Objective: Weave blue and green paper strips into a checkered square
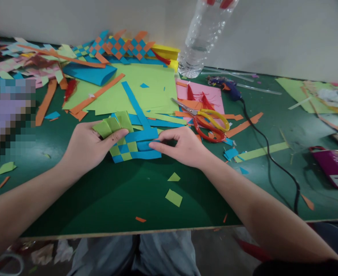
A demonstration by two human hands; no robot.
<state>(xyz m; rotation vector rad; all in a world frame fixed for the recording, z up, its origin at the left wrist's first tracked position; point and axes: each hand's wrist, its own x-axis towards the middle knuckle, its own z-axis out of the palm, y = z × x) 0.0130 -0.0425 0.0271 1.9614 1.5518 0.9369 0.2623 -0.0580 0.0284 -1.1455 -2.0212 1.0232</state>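
Between my hands is a woven paper piece (125, 148) of blue and green strips in a checker pattern, held above the table's front part. My left hand (92, 143) grips its left side, thumb on top near the folded green strips (114, 124). At its right side, my right hand (183, 145) pinches the end of a blue strip (144, 145) between thumb and fingers. One long blue strip (136, 103) sticks up from the piece toward the back. The undersides of the fingers on my left hand are hidden.
Scissors (203, 117) with yellow and red handles lie behind my right hand. A glue gun (226, 86) trails a black cord. A water bottle (200, 42) stands at the back near green paper sheets (151, 84). Finished-looking woven pieces (120, 46) lie along the wall; a purple case (332, 166) is at right.
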